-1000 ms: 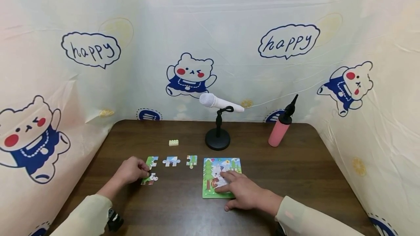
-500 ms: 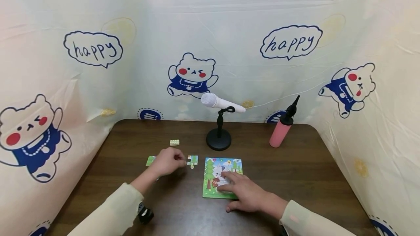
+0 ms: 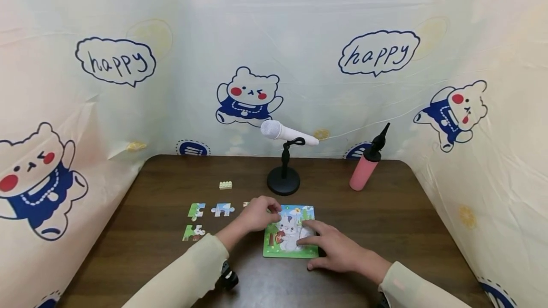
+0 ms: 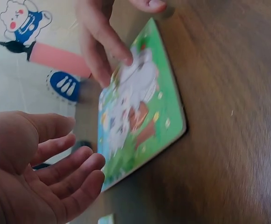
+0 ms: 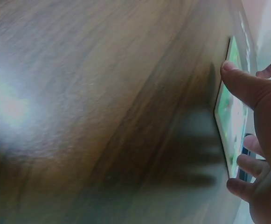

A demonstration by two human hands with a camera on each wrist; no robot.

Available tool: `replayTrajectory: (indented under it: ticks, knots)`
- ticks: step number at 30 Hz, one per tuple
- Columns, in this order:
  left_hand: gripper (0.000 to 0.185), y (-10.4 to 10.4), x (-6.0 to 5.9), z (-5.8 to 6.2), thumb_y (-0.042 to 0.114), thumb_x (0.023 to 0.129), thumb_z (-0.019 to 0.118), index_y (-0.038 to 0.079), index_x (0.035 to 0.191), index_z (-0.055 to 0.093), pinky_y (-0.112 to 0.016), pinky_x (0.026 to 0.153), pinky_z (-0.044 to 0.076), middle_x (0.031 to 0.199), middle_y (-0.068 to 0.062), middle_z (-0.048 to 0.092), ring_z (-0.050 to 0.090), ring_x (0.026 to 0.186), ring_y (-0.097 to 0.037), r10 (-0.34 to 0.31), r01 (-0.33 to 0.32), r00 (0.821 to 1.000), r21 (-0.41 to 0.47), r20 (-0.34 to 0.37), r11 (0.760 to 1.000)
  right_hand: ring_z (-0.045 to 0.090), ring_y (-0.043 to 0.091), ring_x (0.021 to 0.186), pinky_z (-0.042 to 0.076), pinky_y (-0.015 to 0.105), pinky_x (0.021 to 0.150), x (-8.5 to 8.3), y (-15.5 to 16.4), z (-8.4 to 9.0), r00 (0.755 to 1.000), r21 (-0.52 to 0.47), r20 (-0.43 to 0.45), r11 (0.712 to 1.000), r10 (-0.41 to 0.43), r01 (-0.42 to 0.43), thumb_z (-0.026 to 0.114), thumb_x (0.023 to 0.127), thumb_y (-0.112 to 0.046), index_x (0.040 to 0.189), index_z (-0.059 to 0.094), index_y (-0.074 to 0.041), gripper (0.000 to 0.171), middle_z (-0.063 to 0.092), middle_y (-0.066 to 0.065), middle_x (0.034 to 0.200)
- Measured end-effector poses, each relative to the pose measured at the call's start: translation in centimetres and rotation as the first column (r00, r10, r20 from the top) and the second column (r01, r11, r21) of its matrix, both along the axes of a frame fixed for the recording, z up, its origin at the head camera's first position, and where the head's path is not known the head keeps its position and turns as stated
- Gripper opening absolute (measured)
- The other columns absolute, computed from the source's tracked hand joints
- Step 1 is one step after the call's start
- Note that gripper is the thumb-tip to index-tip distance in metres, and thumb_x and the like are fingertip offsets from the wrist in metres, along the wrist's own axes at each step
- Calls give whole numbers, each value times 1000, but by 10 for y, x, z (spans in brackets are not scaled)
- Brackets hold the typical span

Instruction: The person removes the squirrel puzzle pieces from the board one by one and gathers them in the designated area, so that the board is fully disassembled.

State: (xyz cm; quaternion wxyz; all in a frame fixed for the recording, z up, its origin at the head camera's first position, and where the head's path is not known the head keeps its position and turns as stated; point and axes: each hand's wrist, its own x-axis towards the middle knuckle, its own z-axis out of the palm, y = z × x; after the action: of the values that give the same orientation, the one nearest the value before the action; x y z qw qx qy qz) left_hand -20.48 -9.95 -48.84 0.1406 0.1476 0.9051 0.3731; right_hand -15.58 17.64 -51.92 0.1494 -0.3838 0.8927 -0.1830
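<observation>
A square picture puzzle (image 3: 288,239) with a white cartoon animal and green trees lies on the brown table. My left hand (image 3: 257,214) is over its upper left corner, fingers loosely bent; the left wrist view shows nothing between the fingers and thumb. My right hand (image 3: 338,247) spreads its fingers at the puzzle's right side, fingertips over the picture; I cannot tell whether they touch it. Left of the puzzle lie separate jigsaw pieces: a green one (image 3: 196,210), a blue one (image 3: 223,209), and a green-brown one (image 3: 193,233). Another piece (image 3: 245,204) is mostly hidden behind my left hand.
A pale yellow toy brick (image 3: 225,185) lies behind the pieces. Farther back stands a white microphone (image 3: 288,134) on a black stand (image 3: 283,182). A pink hand pump (image 3: 364,172) with a black nozzle is at the back right. A printed curtain (image 3: 184,75) surrounds the table.
My left hand has gone right, from the pieces at the left to the puzzle's upper left corner. My right hand has shifted slightly right. The visible loose pieces lie where they were.
</observation>
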Motion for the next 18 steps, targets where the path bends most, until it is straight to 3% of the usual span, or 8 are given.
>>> replayTrajectory:
  ticks: [7,18]
  knots:
    - [21,13,-3,-10,15,93,73,6,112,76,-41,85,55,99,-2,73,64,91,-16,-31,31,999,-20,6,999,34,31,150,35,62,114,-3,4,-5,999,-12,13,999,48,-48,71,89,-59,143,56,-46,58,33,5,165]
    - [21,15,0,-14,10,89,74,4,109,78,-38,82,56,99,-3,76,69,92,-17,-87,87,996,-7,-7,996,35,31,150,34,63,114,-3,3,-8,997,-14,-7,997,77,-77,72,89,-58,141,59,-43,55,38,6,163]
